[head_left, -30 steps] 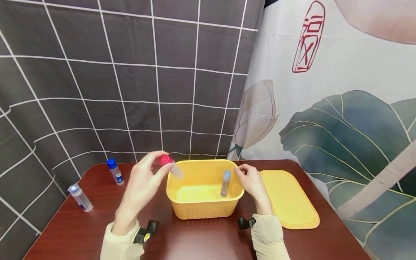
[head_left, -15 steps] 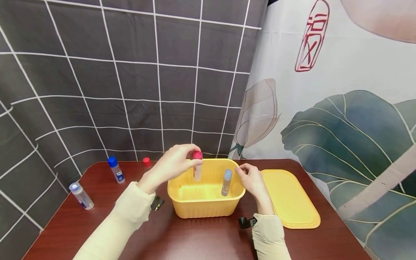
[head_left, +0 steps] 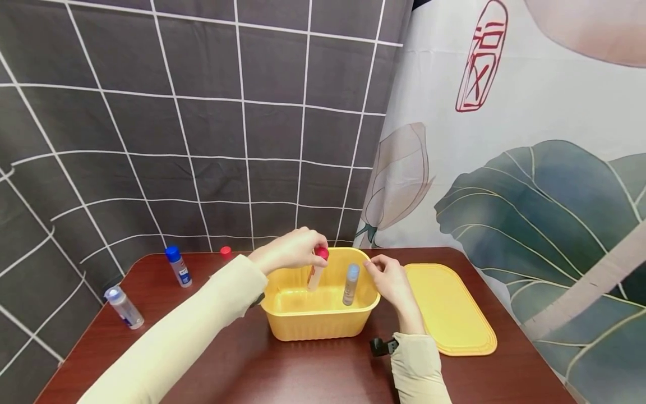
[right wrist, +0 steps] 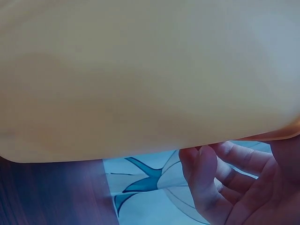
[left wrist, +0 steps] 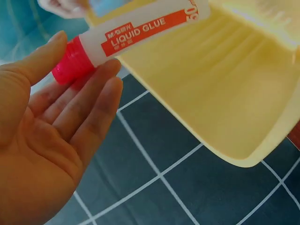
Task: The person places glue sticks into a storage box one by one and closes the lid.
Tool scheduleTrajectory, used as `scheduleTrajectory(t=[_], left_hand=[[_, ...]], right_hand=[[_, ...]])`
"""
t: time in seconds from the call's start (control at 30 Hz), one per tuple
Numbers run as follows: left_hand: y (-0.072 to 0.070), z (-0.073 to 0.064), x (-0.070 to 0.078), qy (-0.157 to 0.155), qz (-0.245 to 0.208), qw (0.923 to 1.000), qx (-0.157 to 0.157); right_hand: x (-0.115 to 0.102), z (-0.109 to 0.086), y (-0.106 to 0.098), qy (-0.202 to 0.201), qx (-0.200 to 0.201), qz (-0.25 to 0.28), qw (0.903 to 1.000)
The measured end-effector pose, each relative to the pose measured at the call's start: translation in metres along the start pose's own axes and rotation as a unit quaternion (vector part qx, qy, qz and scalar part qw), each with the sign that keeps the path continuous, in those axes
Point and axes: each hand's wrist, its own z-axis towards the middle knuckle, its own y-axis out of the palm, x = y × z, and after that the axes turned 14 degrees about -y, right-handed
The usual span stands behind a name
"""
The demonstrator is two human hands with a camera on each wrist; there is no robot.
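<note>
My left hand [head_left: 296, 249] pinches a liquid glue bottle [left wrist: 140, 30] by its red cap, thumb on one side and fingers on the other. The bottle's clear body hangs down inside the yellow bin [head_left: 323, 325], tilted a little. My right hand [head_left: 391, 279] pinches the bin's right rim between thumb and fingertips; the right wrist view shows the thumb [right wrist: 206, 166] right at the rim. A second bottle with a light blue cap [head_left: 352, 273] stands inside the bin at the right, leaning slightly.
A yellow lid [head_left: 451, 308] lies on the dark red table [head_left: 323, 376] right of the bin. At the left stand a blue-capped glue bottle [head_left: 179, 268] and a clear bottle with a pale blue cap [head_left: 124, 307]. A red cap [head_left: 226, 252] shows behind my left sleeve.
My left hand has carried the red-capped glue bottle rightward from the bin's left edge and lowered it into the bin. The right hand has stayed at the rim.
</note>
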Motion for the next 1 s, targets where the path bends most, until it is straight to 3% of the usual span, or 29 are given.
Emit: scheduleTrajectory(t=[0.27, 0.53, 1.0], left_hand=[[0.009, 0.017, 0.014, 0.017, 0.064, 0.9963, -0.055], [0.016, 0.027, 0.021, -0.025, 0.071, 0.9929, -0.092], [0.029, 0.036, 0.028, -0.006, 0.112, 0.9900, -0.086]], right_hand=[[0.001, 0.001, 0.000, 0.001, 0.001, -0.004, 1.0000], [0.002, 0.000, 0.000, 0.005, -0.005, -0.002, 1.0000], [0.002, 0.001, 0.001, -0.004, 0.006, -0.006, 1.0000]])
